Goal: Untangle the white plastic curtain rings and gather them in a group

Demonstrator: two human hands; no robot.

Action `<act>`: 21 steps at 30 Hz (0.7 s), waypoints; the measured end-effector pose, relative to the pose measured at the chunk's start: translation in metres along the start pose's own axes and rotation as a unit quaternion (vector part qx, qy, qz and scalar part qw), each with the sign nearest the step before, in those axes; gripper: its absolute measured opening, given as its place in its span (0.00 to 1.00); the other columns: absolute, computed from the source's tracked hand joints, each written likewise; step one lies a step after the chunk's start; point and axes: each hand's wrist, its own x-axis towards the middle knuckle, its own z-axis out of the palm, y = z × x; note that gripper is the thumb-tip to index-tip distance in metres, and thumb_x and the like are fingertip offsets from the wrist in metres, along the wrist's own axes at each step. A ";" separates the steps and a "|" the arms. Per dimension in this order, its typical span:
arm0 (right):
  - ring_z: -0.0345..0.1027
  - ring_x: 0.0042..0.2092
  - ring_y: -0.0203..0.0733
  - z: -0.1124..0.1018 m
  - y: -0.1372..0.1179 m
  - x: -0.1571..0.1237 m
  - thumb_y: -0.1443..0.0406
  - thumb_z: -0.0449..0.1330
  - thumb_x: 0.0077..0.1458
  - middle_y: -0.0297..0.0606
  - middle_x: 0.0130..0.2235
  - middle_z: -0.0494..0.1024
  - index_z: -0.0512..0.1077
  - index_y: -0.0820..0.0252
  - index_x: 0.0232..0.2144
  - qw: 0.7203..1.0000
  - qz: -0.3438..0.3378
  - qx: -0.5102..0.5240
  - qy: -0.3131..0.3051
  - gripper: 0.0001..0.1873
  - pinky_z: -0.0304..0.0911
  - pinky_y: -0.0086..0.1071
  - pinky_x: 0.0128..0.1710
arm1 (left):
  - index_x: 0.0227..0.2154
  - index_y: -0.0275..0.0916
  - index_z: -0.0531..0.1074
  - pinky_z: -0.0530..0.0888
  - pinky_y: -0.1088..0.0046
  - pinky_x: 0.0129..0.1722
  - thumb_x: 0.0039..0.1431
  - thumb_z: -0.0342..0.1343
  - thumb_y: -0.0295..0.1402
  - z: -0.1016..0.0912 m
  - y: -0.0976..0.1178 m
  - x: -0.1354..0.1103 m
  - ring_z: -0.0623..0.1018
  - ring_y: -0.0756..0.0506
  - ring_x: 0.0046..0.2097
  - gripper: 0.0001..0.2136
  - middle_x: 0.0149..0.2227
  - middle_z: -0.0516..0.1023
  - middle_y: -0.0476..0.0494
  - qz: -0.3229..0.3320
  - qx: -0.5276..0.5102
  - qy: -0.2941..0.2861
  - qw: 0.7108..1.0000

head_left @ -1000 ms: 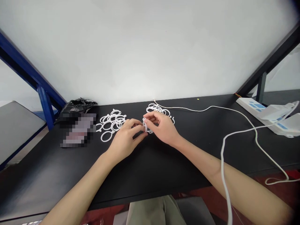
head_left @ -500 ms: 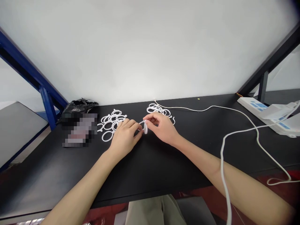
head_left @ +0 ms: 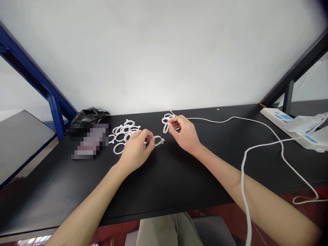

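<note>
Between the thumb and fingers of my left hand (head_left: pixel 135 147) is a white curtain ring (head_left: pixel 158 140), its small eyelet pointing right. My right hand (head_left: pixel 186 133) is closed in a pinch on another white ring (head_left: pixel 166 128), which hangs tilted from the fingertips. Behind and beside the left hand lies a loose heap of several white rings (head_left: pixel 119 137), some with small eyelets showing. A second pile of white rings (head_left: pixel 168 117) sits beyond my right hand, which covers part of it.
A black plastic bag (head_left: pixel 88 116) and a blurred-out flat item (head_left: pixel 91 141) lie at the left of the black table (head_left: pixel 159 184). A white cable (head_left: pixel 244 174) loops over my right forearm. At right is a white-and-blue box or tray (head_left: pixel 282 119); a pale wall (head_left: pixel 164 58) stands behind.
My hands, close together around a ring before, are now apart. The right hand has moved right and slightly up with a ring, to the right-hand pile; the left keeps one.
</note>
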 end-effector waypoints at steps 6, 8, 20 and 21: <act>0.72 0.36 0.36 0.000 0.000 0.001 0.67 0.57 0.59 0.35 0.37 0.77 0.74 0.58 0.38 1.000 0.004 0.001 0.001 0.06 0.70 0.33 0.39 | 0.32 0.42 0.69 0.67 0.71 0.34 0.63 0.50 0.34 0.003 0.001 -0.002 0.72 0.48 0.33 0.06 0.29 0.73 0.51 0.002 -0.036 -0.067 0.997; 0.72 0.36 0.36 0.000 0.001 0.001 0.67 0.56 0.60 0.36 0.37 0.76 0.75 0.57 0.40 1.000 -0.001 -0.003 -0.007 0.09 0.70 0.34 0.41 | 0.32 0.42 0.70 0.67 0.71 0.35 0.63 0.50 0.34 0.004 0.001 -0.002 0.72 0.48 0.34 0.06 0.29 0.72 0.50 0.016 -0.019 -0.072 0.997; 0.72 0.37 0.37 -0.001 0.000 0.002 0.68 0.54 0.61 0.37 0.39 0.76 0.75 0.58 0.38 0.999 0.014 -0.002 -0.043 0.08 0.69 0.35 0.42 | 0.34 0.42 0.72 0.69 0.67 0.39 0.63 0.50 0.35 0.003 -0.002 -0.004 0.72 0.46 0.35 0.07 0.31 0.73 0.48 0.048 0.023 -0.047 0.997; 0.72 0.37 0.37 -0.001 0.000 0.001 0.68 0.55 0.61 0.37 0.39 0.77 0.75 0.58 0.38 0.999 0.016 -0.002 -0.046 0.08 0.69 0.35 0.41 | 0.34 0.42 0.72 0.69 0.68 0.39 0.63 0.50 0.35 0.002 -0.001 -0.004 0.73 0.46 0.35 0.07 0.31 0.73 0.48 0.048 0.023 -0.042 0.998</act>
